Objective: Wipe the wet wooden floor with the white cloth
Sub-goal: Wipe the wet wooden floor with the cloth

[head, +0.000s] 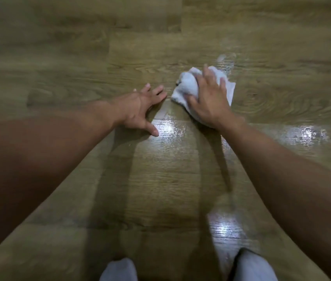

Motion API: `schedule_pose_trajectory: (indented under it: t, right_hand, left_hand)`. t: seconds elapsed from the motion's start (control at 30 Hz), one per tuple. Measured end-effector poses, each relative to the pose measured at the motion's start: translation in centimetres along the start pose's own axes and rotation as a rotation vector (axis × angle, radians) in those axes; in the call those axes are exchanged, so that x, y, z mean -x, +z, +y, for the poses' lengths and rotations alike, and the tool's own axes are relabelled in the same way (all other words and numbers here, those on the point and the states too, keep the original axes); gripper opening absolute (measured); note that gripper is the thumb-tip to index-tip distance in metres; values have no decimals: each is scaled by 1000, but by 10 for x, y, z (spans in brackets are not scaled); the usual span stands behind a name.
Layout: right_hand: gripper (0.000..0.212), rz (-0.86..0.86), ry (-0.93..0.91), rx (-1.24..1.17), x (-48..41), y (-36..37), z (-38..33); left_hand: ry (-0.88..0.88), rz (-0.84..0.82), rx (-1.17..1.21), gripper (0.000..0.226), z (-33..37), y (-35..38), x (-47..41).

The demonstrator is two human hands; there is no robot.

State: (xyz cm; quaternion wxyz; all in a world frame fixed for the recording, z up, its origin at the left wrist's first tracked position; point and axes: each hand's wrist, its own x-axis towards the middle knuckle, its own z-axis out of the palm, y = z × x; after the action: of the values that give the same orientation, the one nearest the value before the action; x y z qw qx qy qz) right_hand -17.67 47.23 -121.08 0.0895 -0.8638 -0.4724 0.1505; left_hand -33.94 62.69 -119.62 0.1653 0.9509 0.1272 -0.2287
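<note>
A crumpled white cloth (187, 86) lies on the wooden floor (160, 179) ahead of me, right of centre. My right hand (209, 98) lies on top of it with fingers spread, pressing it down, thumb against its near side. My left hand (140, 108) rests on the bare floor just left of the cloth, fingers splayed and fingertips touching the planks. Wet shiny patches (168, 130) glisten between my hands, and another wet patch (306, 134) lies to the right.
More wet sheen (223, 226) shows near my right knee. My knees in white trousers (118, 270) sit at the bottom edge. A faint wet smear (225, 57) lies just beyond the cloth. Wooden planks run in all directions.
</note>
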Motion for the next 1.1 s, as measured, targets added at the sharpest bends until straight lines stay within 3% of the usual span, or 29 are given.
schedule_pose_trajectory:
  t: [0.13, 0.2, 0.3, 0.43, 0.57, 0.67, 0.73, 0.8, 0.93, 1.0, 1.07, 1.1]
  right_hand:
    - [66, 22, 51, 37, -5, 12, -31]
    - [67, 26, -58, 87, 33, 29, -53]
    - [66, 7, -283, 90, 90, 49, -76]
    - [61, -38, -488, 85, 62, 45, -53]
    - [65, -4, -314, 83, -23, 26, -45]
    - [68, 14, -185, 66, -65, 20, -62]
    - [67, 65, -82, 56, -62, 27, -79]
    - [66, 102, -74, 80, -26, 43, -103]
    - [65, 27, -498, 77, 65, 75, -140]
    - [64, -87, -759, 69, 52, 67, -129]
    - [65, -162, -862, 91, 10, 52, -116]
    - [64, -159, -825, 98, -17, 43, -112]
  left_hand:
    - [-77, 172, -62, 113, -7, 13, 23]
    - [-158, 185, -113, 108, -18, 18, 33]
    - [-161, 81, 18, 107, -41, 21, 42]
    - [-132, 64, 107, 115, -46, 19, 45]
    - [-143, 183, 161, 101, -48, 18, 56]
    - [-340, 235, 92, 89, -61, 16, 71]
    - [-517, 122, 37, 91, -72, 14, 82]
    - [-572, 14, 83, 93, -77, 15, 88]
    - [-534, -34, 141, 89, -80, 8, 85]
    - [-562, -34, 181, 85, -81, 4, 85]
    - [-567, -22, 191, 81, -82, 6, 84]
    - [-553, -16, 175, 79, -83, 7, 84]
